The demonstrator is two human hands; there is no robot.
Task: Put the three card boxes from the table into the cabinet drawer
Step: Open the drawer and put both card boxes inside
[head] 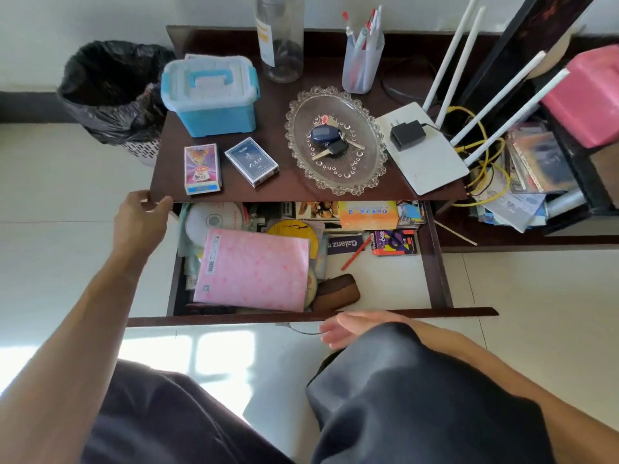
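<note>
Two card boxes lie on the dark tabletop (294, 78) near its front left: a colourful card box (202, 169) and, to its right, a blue card box (252, 161). Below, the drawer (438, 272) is pulled out; a colourful red-and-purple card box (394, 242) lies at its back right. My left hand (140, 219) grips the tabletop's front left corner, just below the colourful box. My right hand (351, 328) hovers palm up, fingers spread and empty, just in front of the drawer's front panel (234, 319), partly behind my knee.
The drawer also holds a pink folder (254, 269), discs, a brown pouch (338, 292), an orange box (367, 215) and a red pencil. On the tabletop stand a blue storage box (211, 95), a glass dish (365, 169) with keys, a pen cup, a bottle and a router (425, 162). A black-lined bin (110, 92) stands at the left.
</note>
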